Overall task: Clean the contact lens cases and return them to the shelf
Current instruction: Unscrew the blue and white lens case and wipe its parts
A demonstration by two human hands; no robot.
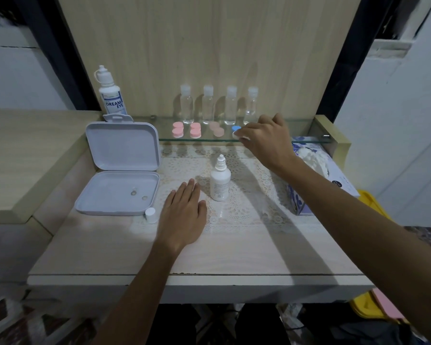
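On the glass shelf (304, 141) lie three pink contact lens cases (178, 129), (195, 129), (217, 129) in a row. To their right is a blue-and-white lens case (236, 129); my right hand (266, 139) pinches it at shelf level and hides most of it. My left hand (184, 212) rests flat, fingers straight, on the table beside a small white solution bottle (220, 179). The bottle stands upright on a lace mat (237, 207) with its cap off; a small white cap (150, 214) stands to the left of my left hand.
An open grey plastic box (121, 170) sits at the table's left. A Dream Eye solution bottle (110, 93) and several clear bottles (209, 105) stand on the shelf. A tissue box (316, 175) lies at the right. The table's front edge (199, 277) runs below my forearms.
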